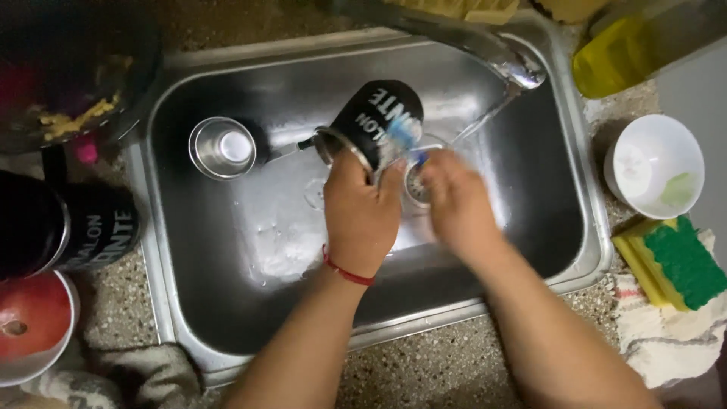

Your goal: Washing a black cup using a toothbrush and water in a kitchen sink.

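My left hand (362,213) grips a black cup (376,121) with white lettering by its steel rim, tilted on its side over the steel sink (560,250). My right hand (454,198) is blurred beside the cup's mouth and holds a small blue-and-white brush or scrubber (409,140) against it. Water runs in a thin stream from the tap (507,67) down toward the drain, just right of the cup. A red string band circles my left wrist.
A steel cup (222,147) stands in the sink's left part. On the left counter sit a second black cup (91,236), a dark pan with food scraps (68,72) and a red bowl (34,318). To the right are a white bowl (656,165), a yellow-green sponge (670,261) and a yellow bottle (613,57).
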